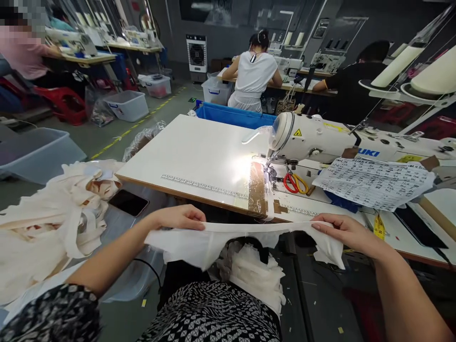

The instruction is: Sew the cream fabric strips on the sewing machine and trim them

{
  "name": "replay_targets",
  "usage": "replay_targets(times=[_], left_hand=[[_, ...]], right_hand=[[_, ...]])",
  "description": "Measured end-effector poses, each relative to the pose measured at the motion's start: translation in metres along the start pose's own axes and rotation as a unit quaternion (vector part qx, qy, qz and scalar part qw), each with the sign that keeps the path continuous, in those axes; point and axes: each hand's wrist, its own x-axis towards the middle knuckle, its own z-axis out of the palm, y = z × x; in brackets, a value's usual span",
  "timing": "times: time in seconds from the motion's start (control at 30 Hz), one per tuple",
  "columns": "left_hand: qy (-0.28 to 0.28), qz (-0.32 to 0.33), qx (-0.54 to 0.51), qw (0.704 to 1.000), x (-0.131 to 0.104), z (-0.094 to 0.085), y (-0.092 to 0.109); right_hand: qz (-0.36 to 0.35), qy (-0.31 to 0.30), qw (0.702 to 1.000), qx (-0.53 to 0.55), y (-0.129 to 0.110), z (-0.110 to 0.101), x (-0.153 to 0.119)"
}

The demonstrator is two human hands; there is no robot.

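A white fabric piece is stretched sideways between my hands, just in front of the table's front edge. My left hand pinches its upper band near the left end. Near the right end, my right hand grips the same band, and a loose flap hangs below. Below the cloth, more cream fabric lies bunched by my lap. Beyond my hands stands a white sewing machine with its lamp lit. A narrow white strip runs from the needle area over the table edge.
Red and yellow-handled scissors and a written paper sheet are by the machine. At left, cream garments are heaped beside a phone. A blue bin borders the white table. Other people sit at machines beyond.
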Motion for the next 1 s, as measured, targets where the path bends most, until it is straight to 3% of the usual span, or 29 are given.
replay_targets(times=[0.07,0.13,0.17,0.23,0.3,0.37,0.5,0.6,0.7,0.8,1.0], left_hand=[[0.049,-0.011,0.078,0.996,-0.011,-0.027,0.007],[0.149,0.003,0.196,0.969,-0.015,-0.053,0.018],[0.22,0.012,0.269,0.937,-0.015,-0.065,0.023],[0.366,0.031,0.408,0.836,-0.011,-0.084,0.028],[0.459,0.045,0.5,0.733,-0.005,-0.095,0.022],[0.484,0.055,0.549,0.679,0.001,-0.098,0.002],[0.457,0.009,0.584,0.671,0.007,-0.083,-0.053],[0.493,-0.034,0.551,0.673,0.011,-0.059,-0.077],[0.533,-0.031,0.501,0.681,0.021,-0.031,-0.077],[0.536,-0.039,0.471,0.7,0.034,-0.01,-0.073],[0.547,-0.086,0.452,0.7,0.044,0.0,-0.076]], right_hand=[[-0.013,0.084,0.995,-0.043,0.011,-0.011,0.008],[-0.06,0.224,0.964,-0.132,0.017,-0.021,0.015],[-0.09,0.298,0.931,-0.188,0.018,-0.024,0.019],[-0.136,0.417,0.849,-0.296,0.022,-0.023,0.025],[-0.16,0.459,0.79,-0.373,0.031,-0.011,0.03],[-0.182,0.435,0.783,-0.406,0.045,0.011,0.035],[-0.198,0.355,0.823,-0.397,0.072,0.061,0.037],[-0.137,0.383,0.825,-0.393,0.069,0.084,0.032],[-0.126,0.424,0.824,-0.355,0.052,0.097,0.029],[-0.161,0.415,0.845,-0.297,0.041,0.108,0.033],[-0.207,0.438,0.832,-0.27,0.05,0.114,0.038]])
